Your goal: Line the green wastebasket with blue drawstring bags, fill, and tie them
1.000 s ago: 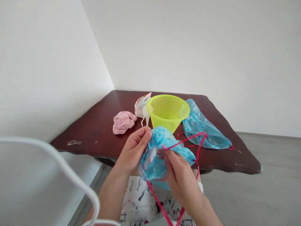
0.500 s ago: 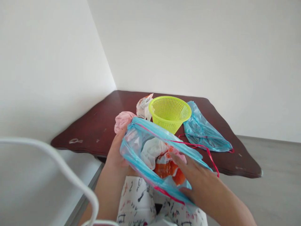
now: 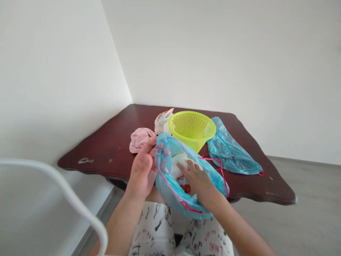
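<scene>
A translucent blue drawstring plastic bag with pink cords hangs over my lap at the table's front edge, its mouth facing up. Inside lies a crumpled white plastic bag with orange print. My right hand reaches into the mouth, fingers bent around the white plastic; part of the grip is hidden. At the blue bag's left rim, my left hand has its palm turned inward and thumb apart, fingertips beside or touching the rim. Just beyond it sits a bunched pink cloth.
On the dark red-brown table stands a yellow-green mesh basket. A crumpled white bag lies to its left, a second blue drawstring bag flat to its right. A white cable crosses the lower left. Walls border the table.
The blue bag's mouth has narrowed and shifted. My left hand's thumb has come away from the rim. My right hand has moved left and deeper, fingers now bent around the white plastic.
</scene>
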Tool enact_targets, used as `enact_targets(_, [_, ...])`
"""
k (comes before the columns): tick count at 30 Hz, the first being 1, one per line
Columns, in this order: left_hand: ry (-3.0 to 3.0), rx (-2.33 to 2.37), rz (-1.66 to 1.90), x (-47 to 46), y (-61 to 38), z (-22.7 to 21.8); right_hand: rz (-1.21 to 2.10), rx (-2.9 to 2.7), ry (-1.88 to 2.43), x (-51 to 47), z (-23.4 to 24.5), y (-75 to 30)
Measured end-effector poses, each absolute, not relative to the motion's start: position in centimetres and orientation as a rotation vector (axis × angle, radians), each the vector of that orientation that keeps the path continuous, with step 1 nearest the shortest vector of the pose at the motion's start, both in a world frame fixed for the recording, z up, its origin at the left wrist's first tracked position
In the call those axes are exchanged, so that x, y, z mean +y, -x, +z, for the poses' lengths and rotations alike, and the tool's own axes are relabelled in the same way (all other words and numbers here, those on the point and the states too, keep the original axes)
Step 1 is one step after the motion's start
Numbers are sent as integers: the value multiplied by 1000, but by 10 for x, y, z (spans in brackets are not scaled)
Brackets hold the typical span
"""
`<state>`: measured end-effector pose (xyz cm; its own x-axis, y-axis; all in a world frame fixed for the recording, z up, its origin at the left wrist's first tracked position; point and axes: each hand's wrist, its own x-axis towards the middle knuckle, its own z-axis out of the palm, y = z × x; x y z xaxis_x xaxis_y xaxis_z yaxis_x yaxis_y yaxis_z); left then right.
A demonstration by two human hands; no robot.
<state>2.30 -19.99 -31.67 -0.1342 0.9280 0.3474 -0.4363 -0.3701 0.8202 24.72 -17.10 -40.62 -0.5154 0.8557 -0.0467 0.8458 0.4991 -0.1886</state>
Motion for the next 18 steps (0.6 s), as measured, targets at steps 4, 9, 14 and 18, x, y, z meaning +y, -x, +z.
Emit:
enact_targets(4, [-1412,781,1667,-216,-2,-387,342,-2650,1472,-165,-402,-257])
enact_targets(9, [-1661,1104,1261,-218,27,-470,721,-2460,1232,-178,-363,-275])
enact_targets(14, [-1642,1119,1151,-207,35,-472,1120,-2128,1202,-183,-340,-299])
enact_targets(18, [-1737,1196,1034,-190,36,-448,1345,-1785,1017,-184,-335,-331])
